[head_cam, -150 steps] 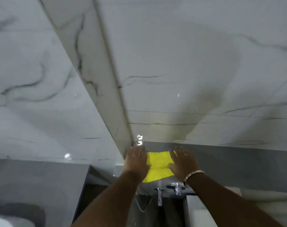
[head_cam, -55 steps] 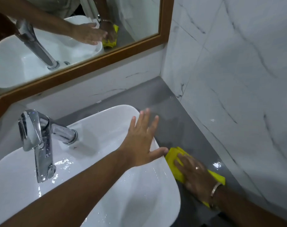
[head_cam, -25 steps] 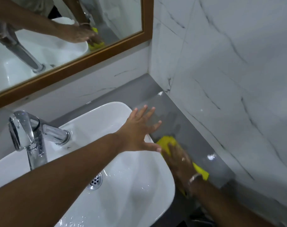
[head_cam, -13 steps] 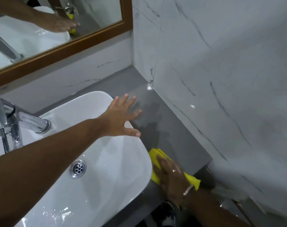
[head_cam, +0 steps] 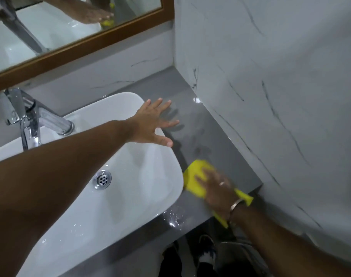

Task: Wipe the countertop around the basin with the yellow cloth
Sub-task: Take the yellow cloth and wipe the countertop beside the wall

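1. Yellow cloth [head_cam: 196, 176] lies flat on the grey countertop [head_cam: 208, 136] under my right hand [head_cam: 216, 191], which presses down on it with the palm, fingers stretched out rather than curled around it. The hand is blurred.
2. The cloth touches the basin [head_cam: 142, 176] wall just to the left of that hand, and a corner of it sticks out past my wrist toward the counter's front edge.
3. A ring shows on 1 finger of the right hand and a metal bangle [head_cam: 236, 204] sits on the wrist.
4. My left hand [head_cam: 150, 124] is spread wide, all 5 fingers apart, holding nothing. It sits over the basin's far right rim, fingertips reaching above the countertop; I cannot tell whether the palm rests on the rim.
5. Water drops glisten on the counter near the front edge, left of my right wrist.
6. The chrome tap [head_cam: 28, 116] stands far left of my left hand, the drain [head_cam: 102, 179] below my forearm.
7. The marble wall [head_cam: 280, 96] rises right of both hands; the wood-framed mirror [head_cam: 80, 43] hangs beyond them.
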Motion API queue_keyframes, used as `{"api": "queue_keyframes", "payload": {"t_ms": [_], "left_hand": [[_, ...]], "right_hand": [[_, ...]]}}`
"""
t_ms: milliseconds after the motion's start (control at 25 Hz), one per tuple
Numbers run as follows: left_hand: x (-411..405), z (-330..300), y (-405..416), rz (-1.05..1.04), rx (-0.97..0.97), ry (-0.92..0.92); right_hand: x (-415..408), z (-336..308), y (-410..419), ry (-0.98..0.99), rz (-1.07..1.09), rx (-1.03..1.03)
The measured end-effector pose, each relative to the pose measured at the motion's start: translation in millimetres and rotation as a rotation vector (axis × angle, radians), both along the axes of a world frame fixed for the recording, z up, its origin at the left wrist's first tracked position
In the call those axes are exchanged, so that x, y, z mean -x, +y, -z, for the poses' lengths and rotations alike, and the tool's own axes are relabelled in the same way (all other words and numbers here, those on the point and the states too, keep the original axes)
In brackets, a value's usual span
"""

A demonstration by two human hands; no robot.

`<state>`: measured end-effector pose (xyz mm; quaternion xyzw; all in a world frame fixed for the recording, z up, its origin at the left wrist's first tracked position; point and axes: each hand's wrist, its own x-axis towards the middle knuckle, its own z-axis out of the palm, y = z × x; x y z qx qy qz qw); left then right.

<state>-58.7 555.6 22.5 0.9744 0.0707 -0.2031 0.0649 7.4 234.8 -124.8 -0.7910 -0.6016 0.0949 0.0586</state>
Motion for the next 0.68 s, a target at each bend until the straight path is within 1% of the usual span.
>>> {"api": "queue_keyframes", "payload": {"t_ms": [40, 80, 120, 160, 200, 240, 280, 320, 360, 400, 440, 480, 520, 560, 600, 640, 680], "left_hand": [[0, 0, 0, -0.001, 0.003, 0.006], [0, 2, 1, -0.004, 0.012, 0.005], [0, 3, 1, -0.005, 0.021, -0.011], [-1, 4, 2, -0.002, 0.025, -0.032], [-1, 6, 3, 0.004, 0.025, -0.050], [-2, 7, 4, 0.013, 0.016, -0.063], [-2, 8, 5, 0.020, 0.008, -0.064], [-1, 9, 4, 0.023, -0.004, -0.061], [-1, 9, 4, 0.028, -0.021, -0.056], [-1, 8, 5, 0.027, -0.026, -0.050], [-1, 7, 5, 0.020, -0.020, -0.049], [-1, 6, 5, 0.014, -0.016, -0.053], [-1, 6, 5, 0.012, -0.019, -0.055], [-1, 7, 4, 0.014, -0.022, -0.051], [-1, 7, 4, 0.018, -0.021, -0.043], [-1, 7, 4, 0.021, -0.023, -0.034], [-2, 6, 5, 0.019, -0.033, -0.019]], "right_hand": [[-27, 4, 2, -0.035, 0.196, -0.011], [-41, 2, 3, -0.012, 0.442, 0.011], [-36, 0, 6, 0.046, 0.622, -0.014], [-12, -3, 10, 0.091, 0.730, -0.027], [24, -1, 13, 0.110, 0.736, -0.060], [66, -4, 15, 0.162, 0.605, -0.054], [103, -4, 10, 0.223, 0.365, -0.036], [126, -7, 3, 0.214, 0.128, -0.026], [126, -4, -3, 0.170, -0.069, -0.041], [105, -1, -7, 0.137, -0.182, -0.102], [75, 8, -8, 0.077, -0.174, -0.148], [42, 10, -9, 0.014, -0.075, -0.115], [13, 4, -7, -0.008, 0.120, -0.095], [-6, -3, -7, 0.012, 0.349, -0.061], [-8, -6, -3, 0.032, 0.501, -0.040], [7, -9, 3, 0.051, 0.548, -0.051], [34, -7, 8, 0.059, 0.484, -0.069]]}}
